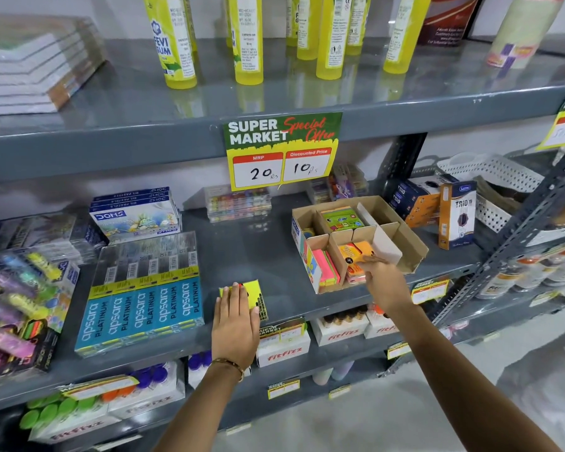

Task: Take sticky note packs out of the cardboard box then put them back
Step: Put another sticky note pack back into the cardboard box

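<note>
A divided cardboard box (402, 238) sits on the grey middle shelf (248, 252), right of centre. A green sticky note pack (341, 218) lies in a rear compartment, and pink packs (325, 267) stand in the front left one. My right hand (384, 282) reaches into the front compartment, its fingers pinching an orange sticky note pack (353, 252). A yellow sticky note pack (253, 293) lies flat on the shelf to the left of the box. My left hand (237, 321) rests flat on that pack with fingers extended, covering its near half.
Blue Apsara pencil boxes (141, 308) lie left of my left hand, with DOMS boxes (136, 215) behind. Trio boxes (454, 213) and a white basket (493, 177) stand right of the cardboard box. Yellow glue bottles (245, 40) fill the shelf above. A price sign (281, 151) hangs from its edge.
</note>
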`<state>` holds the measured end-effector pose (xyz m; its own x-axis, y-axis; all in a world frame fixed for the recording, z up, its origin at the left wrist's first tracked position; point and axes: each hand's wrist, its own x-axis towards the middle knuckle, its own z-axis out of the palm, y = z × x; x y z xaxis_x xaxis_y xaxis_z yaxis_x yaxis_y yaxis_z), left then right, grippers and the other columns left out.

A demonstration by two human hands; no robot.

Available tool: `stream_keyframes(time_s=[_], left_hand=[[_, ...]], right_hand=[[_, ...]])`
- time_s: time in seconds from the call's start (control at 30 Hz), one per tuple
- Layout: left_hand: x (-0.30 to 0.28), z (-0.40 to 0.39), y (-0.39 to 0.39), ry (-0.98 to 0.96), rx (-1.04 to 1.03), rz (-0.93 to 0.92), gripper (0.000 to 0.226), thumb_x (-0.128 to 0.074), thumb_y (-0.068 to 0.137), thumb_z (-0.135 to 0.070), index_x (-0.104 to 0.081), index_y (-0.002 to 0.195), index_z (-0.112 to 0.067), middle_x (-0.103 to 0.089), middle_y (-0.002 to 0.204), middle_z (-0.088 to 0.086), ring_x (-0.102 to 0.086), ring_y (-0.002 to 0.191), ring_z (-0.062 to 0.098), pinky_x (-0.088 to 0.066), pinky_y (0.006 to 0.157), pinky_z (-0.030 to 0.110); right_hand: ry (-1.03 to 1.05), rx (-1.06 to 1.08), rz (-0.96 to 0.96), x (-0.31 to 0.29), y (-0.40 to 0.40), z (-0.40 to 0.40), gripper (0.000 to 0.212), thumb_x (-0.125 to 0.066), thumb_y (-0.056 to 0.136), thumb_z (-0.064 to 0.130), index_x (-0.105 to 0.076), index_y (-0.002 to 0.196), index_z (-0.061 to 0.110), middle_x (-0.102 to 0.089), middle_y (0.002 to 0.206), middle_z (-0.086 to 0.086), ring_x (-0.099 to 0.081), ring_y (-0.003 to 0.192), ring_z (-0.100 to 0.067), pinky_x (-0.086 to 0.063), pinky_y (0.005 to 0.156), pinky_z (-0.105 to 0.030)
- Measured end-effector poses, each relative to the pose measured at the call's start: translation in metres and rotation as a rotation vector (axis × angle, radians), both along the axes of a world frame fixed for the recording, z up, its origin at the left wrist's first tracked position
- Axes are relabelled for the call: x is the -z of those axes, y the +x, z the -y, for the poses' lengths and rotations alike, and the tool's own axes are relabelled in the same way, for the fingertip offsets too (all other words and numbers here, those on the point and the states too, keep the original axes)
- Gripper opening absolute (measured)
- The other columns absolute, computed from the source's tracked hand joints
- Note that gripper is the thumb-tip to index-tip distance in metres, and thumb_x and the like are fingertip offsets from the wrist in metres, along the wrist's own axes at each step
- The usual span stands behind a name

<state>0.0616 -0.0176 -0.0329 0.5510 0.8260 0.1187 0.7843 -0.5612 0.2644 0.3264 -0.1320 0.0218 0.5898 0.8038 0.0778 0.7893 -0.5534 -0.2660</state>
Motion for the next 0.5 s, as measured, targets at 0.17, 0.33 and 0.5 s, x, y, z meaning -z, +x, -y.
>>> stream_keyframes(time_s=[0.17, 0.33, 0.5], left_hand=[[-0.001, -0.002, 0.0, -0.016, 0.007, 0.074, 0.05, -0.03, 0.097, -0.03, -0.032, 0.139, -0.004, -0.034, 0.147, 0.016, -0.023, 0.138, 0.03, -0.009, 0.115, 0.042], [-0.021, -0.011, -0.008, 0.056, -0.003, 0.219, 0.045, -0.048, 0.094, -0.028, -0.042, 0.134, -0.006, -0.041, 0.142, 0.016, -0.028, 0.135, 0.033, -0.012, 0.113, 0.047], [-0.038, -0.042, -0.045, 0.156, -0.191, 0.234, 0.05, -0.031, 0.092, -0.033, -0.053, 0.123, 0.0, -0.055, 0.129, 0.022, -0.043, 0.125, 0.04, -0.021, 0.109, 0.052]], right_hand=[[0.237, 0.065, -0.071, -0.009, -0.009, -0.001, 0.03, -0.052, 0.092, -0.003, -0.064, 0.117, 0.007, -0.065, 0.123, -0.014, -0.062, 0.109, -0.029, -0.05, 0.095, -0.035], [0.674, 0.006, -0.096, -0.037, -0.082, -0.025, 0.025, -0.058, 0.083, -0.007, -0.068, 0.103, 0.005, -0.071, 0.095, -0.016, -0.065, 0.082, -0.03, -0.053, 0.073, -0.033], [0.255, -0.164, -0.285, -0.011, -0.173, -0.06, 0.048, -0.056, 0.09, 0.031, -0.049, 0.131, 0.007, -0.063, 0.114, -0.016, -0.06, 0.104, -0.032, -0.049, 0.09, -0.04]])
